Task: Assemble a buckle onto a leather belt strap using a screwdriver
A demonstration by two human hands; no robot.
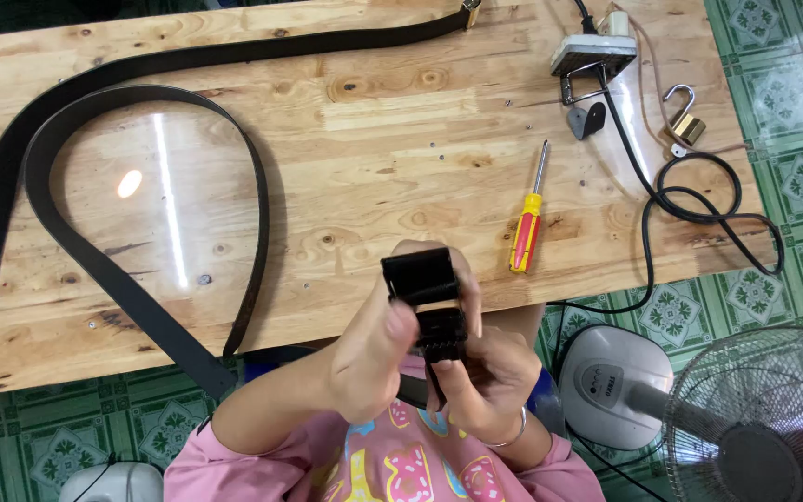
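Both hands grip a black buckle [423, 302] at the near table [364, 121] edge: left hand [369, 358] pinches it, right hand [485, 372] holds below. A screwdriver [527, 223] lies right.

You face a pale wooden table [364, 121] of jointed, knotted planks, with a bright glare streak of overhead light towards nine o'clock. Beneath and around it lies a floor [792, 112] of green patterned tiles, visible from one o'clock round to eight o'clock. At five o'clock stands an electric fan [755, 418] with a wire grille and a grey-white base. No walls or windows show.
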